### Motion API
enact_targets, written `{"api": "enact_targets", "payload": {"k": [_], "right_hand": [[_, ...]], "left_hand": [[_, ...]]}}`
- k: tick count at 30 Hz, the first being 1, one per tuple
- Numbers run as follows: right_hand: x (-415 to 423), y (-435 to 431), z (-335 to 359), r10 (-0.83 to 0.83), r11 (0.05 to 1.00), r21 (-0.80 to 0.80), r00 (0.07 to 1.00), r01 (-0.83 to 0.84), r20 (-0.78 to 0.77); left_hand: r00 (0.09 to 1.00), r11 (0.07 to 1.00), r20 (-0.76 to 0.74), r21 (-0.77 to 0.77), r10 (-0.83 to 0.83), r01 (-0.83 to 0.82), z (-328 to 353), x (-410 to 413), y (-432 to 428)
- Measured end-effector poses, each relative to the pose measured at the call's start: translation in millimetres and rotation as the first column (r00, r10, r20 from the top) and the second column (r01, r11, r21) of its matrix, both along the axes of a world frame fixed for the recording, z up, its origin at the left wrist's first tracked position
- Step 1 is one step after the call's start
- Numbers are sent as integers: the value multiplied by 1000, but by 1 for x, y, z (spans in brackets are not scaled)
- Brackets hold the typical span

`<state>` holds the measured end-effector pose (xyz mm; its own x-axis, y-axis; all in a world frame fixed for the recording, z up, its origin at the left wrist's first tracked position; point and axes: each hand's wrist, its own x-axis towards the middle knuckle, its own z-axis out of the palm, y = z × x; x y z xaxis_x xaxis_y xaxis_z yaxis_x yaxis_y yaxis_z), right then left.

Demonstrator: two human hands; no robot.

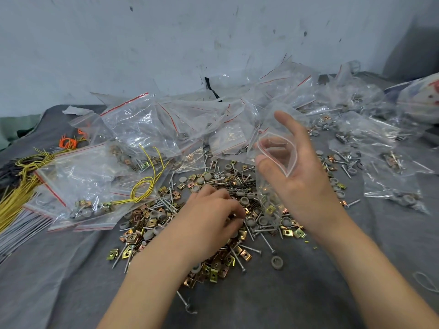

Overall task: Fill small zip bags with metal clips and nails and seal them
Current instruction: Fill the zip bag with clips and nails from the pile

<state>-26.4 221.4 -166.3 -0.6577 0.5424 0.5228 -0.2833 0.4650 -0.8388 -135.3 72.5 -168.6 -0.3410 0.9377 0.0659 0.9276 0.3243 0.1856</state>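
1. Check your hands. Your right hand (301, 181) is raised above the grey cloth (71, 281). It pinches the zip bag (273, 148) at its lip, thumb on one side and fingers on the other, so the mouth stands open towards you. Your left hand (213, 217) lies palm down on the loose pile (147, 219) with its fingers curled into it. Whether it has parts between the fingers cannot be told. The two hands are apart.
2. Locate the stock. The pile sits at the middle of the cloth, towards the near edge. It mixes metal clips (288, 232), nails (249, 249) and grey round caps (276, 260). The empty bag hangs just above the right part of the pile.
3. Match the set. The filled bags (80, 186) along the far edge and the left side show clips, nails and caps at the bottom. Gather the same mix.
4. Pick nails by the shank, lying together. Loose points will probably snag or pierce the thin film.
5. Bring the left hand to the bag, not the bag to the pile. Hold the mouth wide and release the parts inside the lip, so that nothing lands on the zip track.
6. Let the parts settle to the bottom before you seal. Then press the strip from one end to the other.
7. Mind the yellow wires (145, 186) lying over the bags at the left of the pile. Do not drag them in with the parts.
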Motion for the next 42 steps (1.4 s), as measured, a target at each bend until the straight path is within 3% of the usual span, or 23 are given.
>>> {"api": "enact_targets", "payload": {"k": [5,14,17,20,25,29,38,42], "right_hand": [[0,1,-1,-2,1000,-3,1000,2,-2],[5,0,2,-13,1000,10,1000,12,13],[5,-1,3,-15,1000,14,1000,15,12],[5,-1,3,-21,999,24,1000,21,17],[2,-3,0,-18,998,54,999,15,44],[0,-7,-2,-7,998,60,999,3,51],[-3,-5,-4,60,998,32,997,-62,55],[0,-6,-2,29,999,44,998,-31,53]], "left_hand": [[987,995,-161,-93,24,-39,-1,13,2],[992,997,-122,-77,22,-32,-3,11,4],[1000,999,15,41,24,-24,-1,4,3],[964,962,259,245,58,-124,8,-5,1],[885,775,463,576,-48,-260,38,-8,1],[893,685,422,698,-156,-210,60,4,11],[942,793,294,607,-160,-55,70,23,29],[961,773,239,633,-141,-44,69,21,29]]}}
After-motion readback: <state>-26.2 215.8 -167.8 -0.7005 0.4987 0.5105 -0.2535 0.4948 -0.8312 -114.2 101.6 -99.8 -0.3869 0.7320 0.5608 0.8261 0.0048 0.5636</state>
